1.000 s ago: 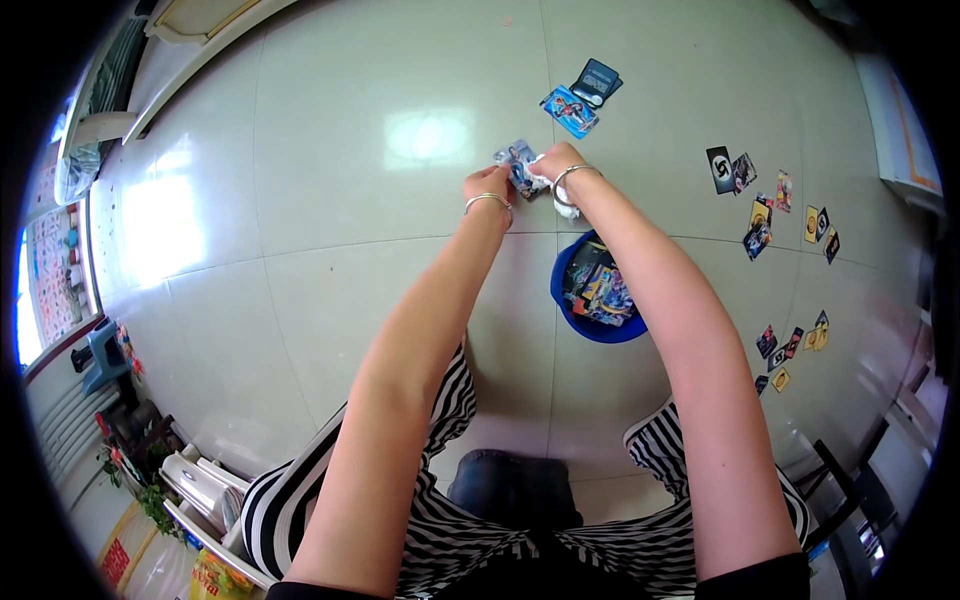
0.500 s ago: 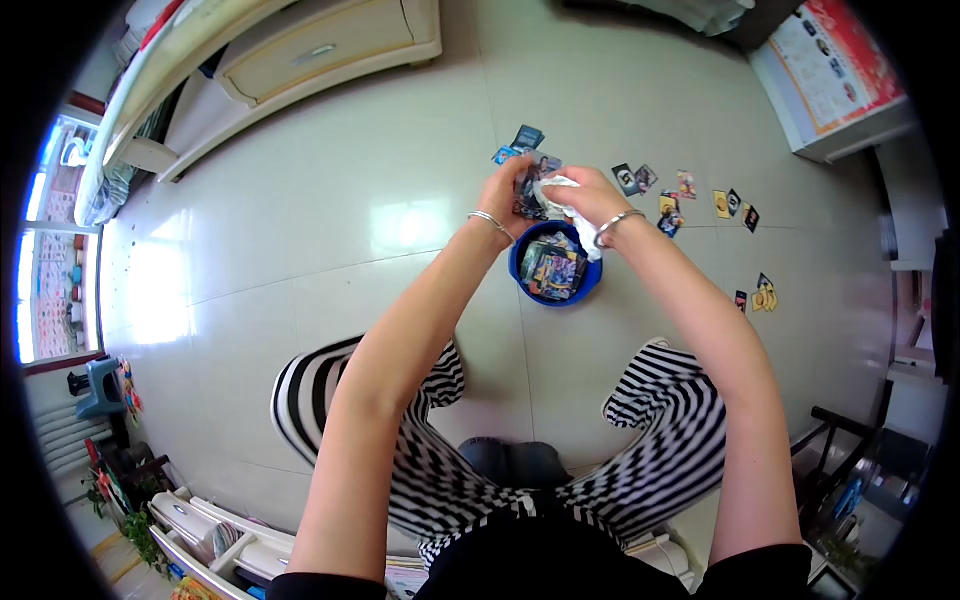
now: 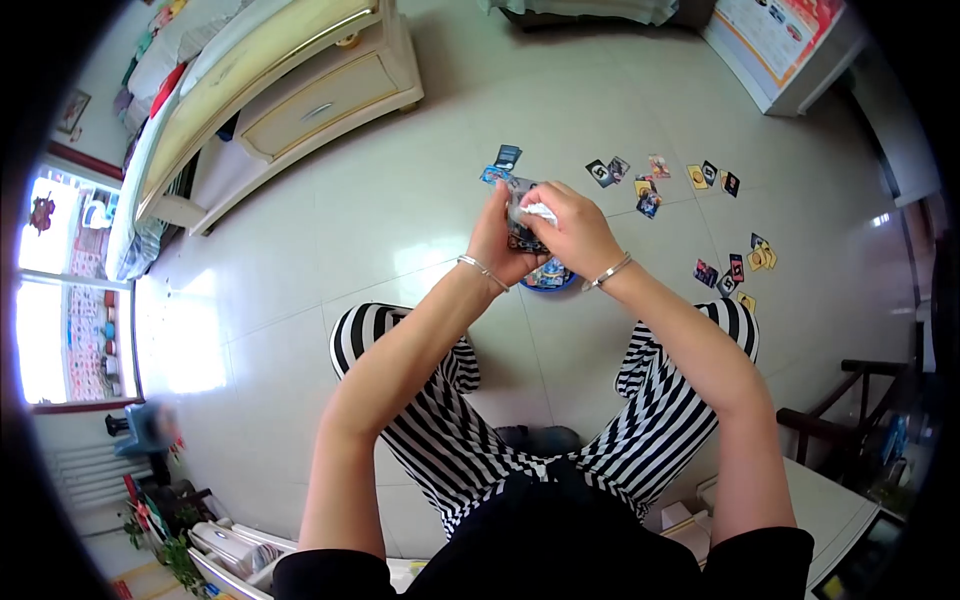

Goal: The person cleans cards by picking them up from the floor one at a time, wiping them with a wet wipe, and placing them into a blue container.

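Between the fingers of my left hand is a trading card, tilted up, dark with a greyish upper part. My right hand pinches a crumpled white tissue and presses it against the card's face. Just below both hands sits a round blue basin, mostly covered by them. Some trading cards show inside it. Beyond my left hand, a few blue and dark cards lie on the floor.
Several loose cards lie on the tiled floor to the right, among them dark and tan ones and a yellow group. A cream drawer cabinet stands at the far left, a white-and-red box at the far right.
My view has shifted, and my hands now hide more of the basin. The tissue, which hung down beside the basin, is now bunched in my right fingers on the card.
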The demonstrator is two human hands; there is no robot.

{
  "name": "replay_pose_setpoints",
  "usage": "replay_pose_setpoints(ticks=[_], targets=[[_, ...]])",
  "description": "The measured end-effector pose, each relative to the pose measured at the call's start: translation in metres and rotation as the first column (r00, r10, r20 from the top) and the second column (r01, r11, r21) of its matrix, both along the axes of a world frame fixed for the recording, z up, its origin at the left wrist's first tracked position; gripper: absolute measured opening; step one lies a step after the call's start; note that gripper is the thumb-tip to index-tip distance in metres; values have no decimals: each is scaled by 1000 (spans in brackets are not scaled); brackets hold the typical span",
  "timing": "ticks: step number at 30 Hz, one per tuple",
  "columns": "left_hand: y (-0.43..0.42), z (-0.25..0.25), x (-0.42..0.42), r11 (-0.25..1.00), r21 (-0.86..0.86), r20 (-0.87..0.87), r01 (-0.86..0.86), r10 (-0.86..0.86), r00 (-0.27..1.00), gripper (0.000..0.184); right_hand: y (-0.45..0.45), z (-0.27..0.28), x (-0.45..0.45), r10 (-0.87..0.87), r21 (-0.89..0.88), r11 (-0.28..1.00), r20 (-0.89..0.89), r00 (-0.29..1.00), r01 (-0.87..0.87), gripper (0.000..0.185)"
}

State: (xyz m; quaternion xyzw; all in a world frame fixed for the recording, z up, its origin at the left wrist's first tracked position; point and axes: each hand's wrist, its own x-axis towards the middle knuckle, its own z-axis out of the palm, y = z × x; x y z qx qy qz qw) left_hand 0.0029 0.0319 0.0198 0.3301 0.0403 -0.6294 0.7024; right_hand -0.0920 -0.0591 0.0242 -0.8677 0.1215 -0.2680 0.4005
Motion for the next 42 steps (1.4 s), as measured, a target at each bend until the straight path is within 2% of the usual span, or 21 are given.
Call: replay_pose_setpoints(ticks=[3,6,8,10,11,12,15,18,19,21,22,24,26,28,30,32,34,36,37,40,42], targets=[[-8,-11,-11,999,-10,-44,34,-34,998,50,-18,-2,8,-74,-68,995,38,997,77,11],[-16,-7,-11,999,17,-25,38,-38,999,51,-19,-1,2,-116,-42,992,8,993,116,12],[-19,-8,-3,999,25,-81,46,-44,996,50,-11,-4,-5,-59,-81,995,-11,998,58,13],[-18,-14,2,990,-139,-70,22,-32,997,49,-5,-7,-9,68,-100,992,-55,996,-74,12],[-16,-17,0,993,-117,-115,14,-28,993,47,-9,-12,-4,35,-150,988,21,999,-32,12],[-15,-17,-3,994,-112,-120,17,-31,992,47,-16,-12,2,32,-144,989,17,999,-29,12],[-13,-9,-11,999,-9,-106,45,-46,993,46,-32,-7,17,-137,-136,979,93,986,148,12],[-10,-8,-5,999,41,-73,10,-7,997,45,-14,-6,11,-42,-123,992,-12,999,40,13],[-8,-10,-3,999,46,-78,10,-6,997,45,-4,-8,5,31,-97,995,13,999,-30,13],[-7,-13,-1,995,-101,-145,-13,-2,989,45,-4,-10,0,20,-130,991,-4,1000,-21,13],[-8,-14,-3,995,-96,-153,-11,-4,988,45,-6,-9,-2,10,-171,985,-12,1000,-11,13],[-11,-12,-7,997,-81,-51,4,-9,999,45,-24,-2,1,-102,-179,979,-1,995,101,13],[-11,-8,-7,997,-72,-59,-9,5,998,46,-39,-5,4,-158,-139,978,-27,987,153,12],[-12,-8,-1,984,-145,-62,-101,92,994,50,-30,-7,-5,-95,-186,979,-36,995,86,13],[-11,-8,4,985,-125,-61,-117,110,992,49,-17,-7,-14,-29,-227,974,-56,998,16,13],[-10,-14,8,988,-105,-28,-110,107,994,48,-6,-9,-21,125,-165,978,-35,992,-129,13],[-9,-16,4,989,-105,-60,-103,97,993,48,-14,-10,-14,82,-188,978,-44,996,-89,12],[-11,-14,-2,994,-49,-48,-101,99,994,48,-31,-11,0,-59,-94,994,-58,997,53,11],[-11,-10,-5,997,-44,-31,-62,61,998,47,-37,-7,4,-90,-138,987,-64,994,80,11],[-11,-8,1,997,-32,-9,-74,74,997,48,-30,-9,8,-67,-260,964,-24,997,58,10],[-8,-12,6,995,43,21,-93,92,996,49,-13,-10,-4,13,-268,963,-35,999,-22,10]])
